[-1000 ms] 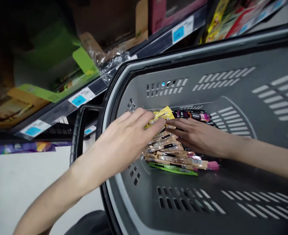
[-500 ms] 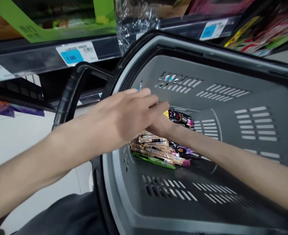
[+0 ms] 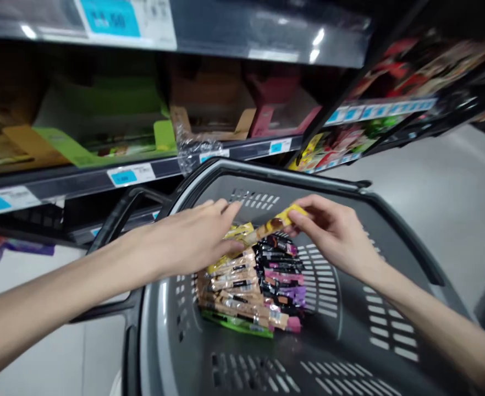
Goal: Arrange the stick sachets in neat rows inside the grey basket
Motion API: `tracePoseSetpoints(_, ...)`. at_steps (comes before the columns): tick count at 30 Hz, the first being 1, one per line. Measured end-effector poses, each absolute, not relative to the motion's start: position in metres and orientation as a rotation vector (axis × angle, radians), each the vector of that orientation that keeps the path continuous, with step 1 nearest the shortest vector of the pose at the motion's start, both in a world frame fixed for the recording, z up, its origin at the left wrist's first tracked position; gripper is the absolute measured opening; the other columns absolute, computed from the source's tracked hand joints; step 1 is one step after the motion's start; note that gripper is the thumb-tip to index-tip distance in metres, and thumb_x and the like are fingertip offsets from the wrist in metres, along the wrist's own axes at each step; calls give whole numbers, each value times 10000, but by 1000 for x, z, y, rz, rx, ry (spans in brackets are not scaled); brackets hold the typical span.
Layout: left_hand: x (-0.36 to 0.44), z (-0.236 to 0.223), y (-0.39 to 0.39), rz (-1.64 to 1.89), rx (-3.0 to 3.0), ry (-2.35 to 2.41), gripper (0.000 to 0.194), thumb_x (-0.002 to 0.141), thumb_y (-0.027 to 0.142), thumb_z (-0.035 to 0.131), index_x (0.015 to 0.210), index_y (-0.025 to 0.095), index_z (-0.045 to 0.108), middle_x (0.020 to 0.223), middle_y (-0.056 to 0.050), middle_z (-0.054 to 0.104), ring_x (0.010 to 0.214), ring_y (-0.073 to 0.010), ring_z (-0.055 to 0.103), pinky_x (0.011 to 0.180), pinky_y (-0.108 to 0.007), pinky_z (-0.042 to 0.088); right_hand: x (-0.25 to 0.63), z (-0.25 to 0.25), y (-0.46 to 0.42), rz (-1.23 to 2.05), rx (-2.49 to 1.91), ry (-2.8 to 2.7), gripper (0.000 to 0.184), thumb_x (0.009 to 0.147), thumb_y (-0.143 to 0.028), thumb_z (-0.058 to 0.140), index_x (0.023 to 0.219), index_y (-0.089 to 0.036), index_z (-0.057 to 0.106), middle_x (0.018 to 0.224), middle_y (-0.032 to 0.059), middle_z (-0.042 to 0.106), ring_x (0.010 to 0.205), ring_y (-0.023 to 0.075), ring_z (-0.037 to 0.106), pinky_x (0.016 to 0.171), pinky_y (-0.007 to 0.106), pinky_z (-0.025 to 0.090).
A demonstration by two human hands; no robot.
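Note:
My right hand [image 3: 335, 234] pinches the end of a slim yellow snack packet [image 3: 279, 221] between thumb and fingers. The packet slants down to the left over the grey shopping basket [image 3: 320, 374]. My left hand [image 3: 197, 234] is open, thumb and fingers apart, near the packet's other end and above the basket's left side. It partly hides some yellow packets underneath. Tan packets [image 3: 240, 283] lie in a row inside the basket, beside black packets [image 3: 277, 245] and purple ones [image 3: 298, 295]. A green packet [image 3: 242, 325] lies along the near edge of the pile.
A black basket handle [image 3: 114, 217] sticks out at the left. Behind the basket runs a shelf edge [image 3: 160, 168] with price tags, carrying a green display box [image 3: 114, 115] and a pink one [image 3: 275, 102]. Crumpled clear plastic [image 3: 193, 151] hangs there. Floor [image 3: 424, 181] shows at right.
My right hand has come up and to the right from under my left hand, now with a yellow packet. The view has tilted up, showing more shelves.

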State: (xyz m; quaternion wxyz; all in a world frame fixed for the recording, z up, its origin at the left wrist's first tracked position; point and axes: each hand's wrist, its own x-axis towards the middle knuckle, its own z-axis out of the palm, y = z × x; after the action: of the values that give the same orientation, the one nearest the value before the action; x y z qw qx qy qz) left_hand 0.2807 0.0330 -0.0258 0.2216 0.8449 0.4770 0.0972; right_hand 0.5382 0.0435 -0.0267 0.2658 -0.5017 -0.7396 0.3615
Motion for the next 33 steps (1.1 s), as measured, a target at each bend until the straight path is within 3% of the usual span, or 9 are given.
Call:
tracePoseSetpoints(3, 309, -9, 67, 99, 2205, 1247, 423, 700, 506, 770, 1007, 226, 690, 740, -28, 648, 645, -217, 629, 542, -268, 406, 562, -21, 41, 1320, -1359, -1372, 215, 883, -401, 683, 924, -202, 612, 889, 46, 727, 774, 192, 728, 706, 298, 588)
tracePoseSetpoints(6, 333, 4, 96, 87, 2226, 1102, 223, 777, 397, 713, 919, 226, 693, 681, 8, 637, 603, -161, 584, 538, -248, 353, 579, -31, 46, 1481, -1349, -989, 183, 796, -295, 730, 831, -198, 579, 892, 36, 721, 779, 196, 740, 721, 292, 593)
tracePoseSetpoints(11, 339, -14, 110, 431, 2239, 1208, 321, 681, 426, 801, 902, 219, 697, 797, 21, 687, 714, -149, 593, 620, -251, 370, 598, -44, 55, 1728, -1279, -1401, 242, 746, -116, 709, 965, -191, 639, 746, -23, 656, 661, 108, 632, 593, 191, 474)
tracePoseSetpoints(14, 337, -30, 104, 495, 1984, 1225, 503, 595, 447, 857, 1007, 231, 666, 812, 17, 677, 693, -154, 608, 587, -247, 401, 590, -44, 48, 1852, -1210, -1737, 245, 831, -193, 713, 1067, -173, 653, 777, -4, 664, 679, 104, 592, 607, 206, 444)
tracePoseSetpoints(19, 339, -30, 91, 700, 1447, 1037, 668, 633, 256, 856, 1195, 238, 495, 957, -11, 658, 676, -140, 669, 575, -241, 506, 563, -50, 27, 1832, -1191, -1605, 189, 916, -338, 668, 898, -151, 681, 775, 30, 691, 676, 108, 606, 611, 223, 466)
tracePoseSetpoints(22, 337, -27, 87, 702, 1370, 969, 603, 668, 221, 832, 1164, 216, 489, 1014, -38, 667, 717, -139, 691, 594, -229, 517, 557, -58, 21, 1763, -1209, -1561, 225, 926, -352, 663, 842, -145, 693, 768, 36, 708, 644, 93, 610, 593, 209, 478)
tracePoseSetpoints(28, 332, -35, 83, 406, 1627, 927, 341, 745, 357, 765, 958, 185, 563, 881, -35, 711, 748, -162, 682, 549, -203, 441, 552, -63, 11, 1751, -1167, -1520, 193, 901, -306, 706, 794, -145, 692, 721, 21, 717, 624, 82, 635, 567, 184, 466)
tracePoseSetpoints(33, 331, -31, 76, 384, 1740, 980, 337, 746, 345, 752, 965, 196, 542, 772, 5, 714, 670, -142, 641, 517, -211, 407, 541, -63, 5, 1824, -1081, -1370, 107, 866, -270, 744, 863, -165, 725, 775, 2, 736, 673, 73, 653, 606, 167, 480)
